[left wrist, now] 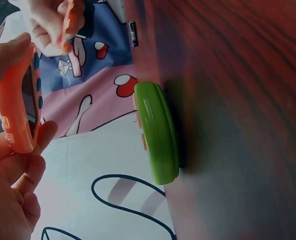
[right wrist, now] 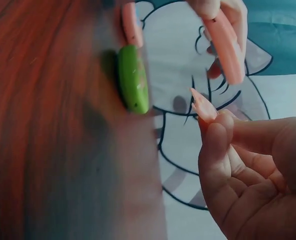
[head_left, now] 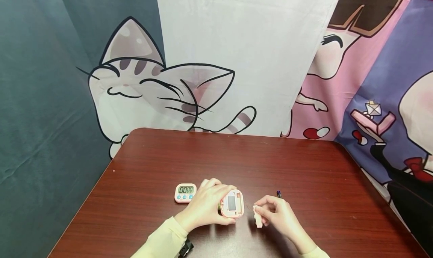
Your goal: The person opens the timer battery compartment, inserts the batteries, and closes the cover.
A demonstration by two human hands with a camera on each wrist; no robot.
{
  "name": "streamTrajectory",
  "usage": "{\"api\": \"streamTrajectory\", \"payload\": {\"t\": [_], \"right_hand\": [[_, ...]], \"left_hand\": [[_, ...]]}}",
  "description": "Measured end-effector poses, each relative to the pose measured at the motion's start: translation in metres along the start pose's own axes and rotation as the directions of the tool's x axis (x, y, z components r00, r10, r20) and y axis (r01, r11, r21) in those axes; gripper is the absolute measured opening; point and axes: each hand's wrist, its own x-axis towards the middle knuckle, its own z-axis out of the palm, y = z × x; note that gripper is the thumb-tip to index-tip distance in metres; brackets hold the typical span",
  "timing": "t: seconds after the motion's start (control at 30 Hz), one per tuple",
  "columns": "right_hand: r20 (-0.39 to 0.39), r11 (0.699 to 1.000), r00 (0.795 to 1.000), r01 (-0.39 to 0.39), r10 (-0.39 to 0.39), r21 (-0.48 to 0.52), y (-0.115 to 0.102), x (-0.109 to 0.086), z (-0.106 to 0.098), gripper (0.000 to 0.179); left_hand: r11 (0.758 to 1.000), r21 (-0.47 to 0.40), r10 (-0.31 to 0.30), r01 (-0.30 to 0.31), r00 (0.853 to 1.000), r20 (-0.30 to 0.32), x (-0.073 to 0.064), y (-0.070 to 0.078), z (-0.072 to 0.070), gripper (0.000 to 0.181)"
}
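Observation:
My left hand (head_left: 208, 205) grips a pink digital timer (head_left: 239, 209) above the table, fingers along one edge and thumb along the other. Its back faces the head camera, with an uncovered battery slot on one side. To its right, my right hand (head_left: 280, 215) pinches a small pink battery cover (head_left: 258, 217) between thumb and fingertips, apart from the timer. A green timer (left wrist: 157, 132) stands on the table below the left hand, mostly hidden in the head view. Left of that hand lies another pink timer (head_left: 185, 198) with blue buttons, its display showing zeros.
A small dark battery (head_left: 279, 194) lies on the table just behind the right hand. The reddish-brown wooden table (head_left: 236, 156) ends at a cartoon-printed cloth (head_left: 250, 62). A black strap device (head_left: 186, 247) sits at the left wrist.

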Motion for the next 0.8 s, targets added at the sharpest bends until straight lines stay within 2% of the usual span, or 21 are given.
{"api": "streamTrajectory", "payload": {"t": [0.13, 0.37, 0.5, 0.63, 0.8], "right_hand": [[0.043, 1.000, 0.999, -0.007, 0.006, 0.003, 0.008, -0.004, -0.003, 0.015], [0.150, 0.996, 0.985, -0.087, 0.088, -0.010, 0.018, -0.010, -0.006, 0.015], [0.186, 0.997, 0.981, -0.042, 0.052, -0.060, 0.022, -0.011, -0.007, 0.013], [0.167, 0.988, 0.986, 0.016, 0.010, -0.154, 0.025, -0.011, -0.008, 0.011], [0.104, 0.970, 0.994, 0.002, 0.024, -0.243, 0.029, -0.011, -0.006, 0.011]], "left_hand": [[1.000, 0.000, -0.008, 0.008, 1.000, 0.007, 0.001, 0.000, -0.001, 0.076], [1.000, -0.008, -0.030, 0.030, 0.999, 0.028, 0.001, 0.001, -0.001, 0.074], [0.999, -0.004, -0.038, 0.038, 0.999, 0.025, 0.001, 0.002, -0.001, 0.074], [0.999, 0.000, -0.048, 0.048, 0.999, 0.012, 0.000, 0.002, -0.001, 0.073], [0.998, 0.000, -0.067, 0.067, 0.998, 0.009, 0.000, 0.001, 0.000, 0.074]]}}
